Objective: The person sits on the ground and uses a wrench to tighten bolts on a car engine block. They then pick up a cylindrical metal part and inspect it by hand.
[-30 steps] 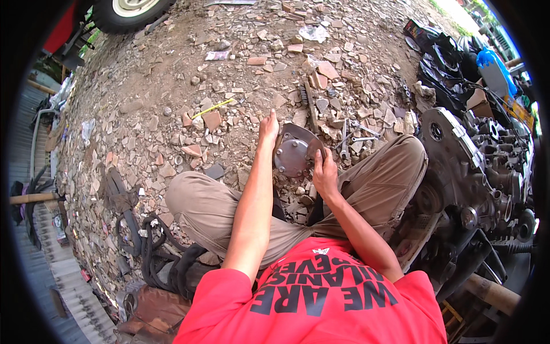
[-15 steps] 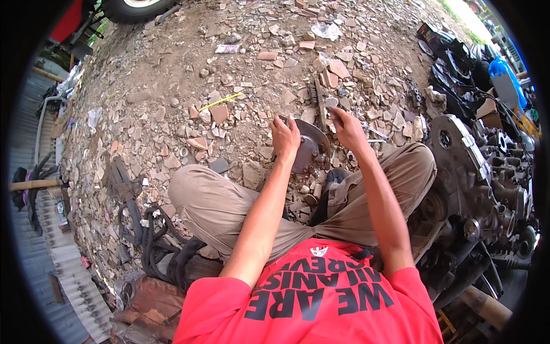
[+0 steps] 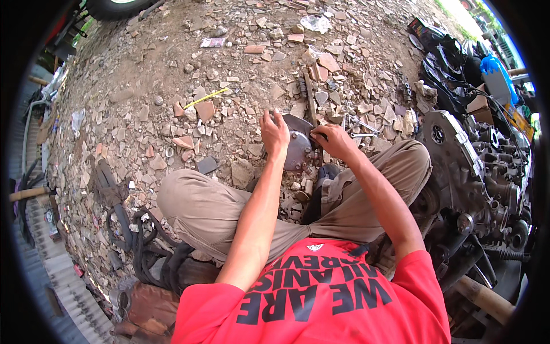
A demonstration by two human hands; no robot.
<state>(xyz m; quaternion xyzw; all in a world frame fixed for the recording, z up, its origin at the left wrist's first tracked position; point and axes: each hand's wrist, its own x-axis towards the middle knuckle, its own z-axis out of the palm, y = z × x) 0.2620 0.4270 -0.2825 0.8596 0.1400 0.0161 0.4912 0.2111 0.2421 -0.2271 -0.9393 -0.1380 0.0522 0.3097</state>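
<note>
A big engine (image 3: 481, 166) stands at the person's right on ground strewn with broken tiles (image 3: 189, 109). Between the knees, a round metal cover (image 3: 299, 148) stands tilted on the rubble. The left hand (image 3: 275, 133) grasps its left rim; the right hand (image 3: 331, 140) pinches its right edge. Bracing the cover firmly against the ground should keep it from slipping.

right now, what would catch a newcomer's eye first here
Both bare hands, the left hand and right hand, grip a round grey metal part above the crossed legs at centre. A large greasy engine block looms on the right, and broken brick rubble covers the ground all around.
</note>
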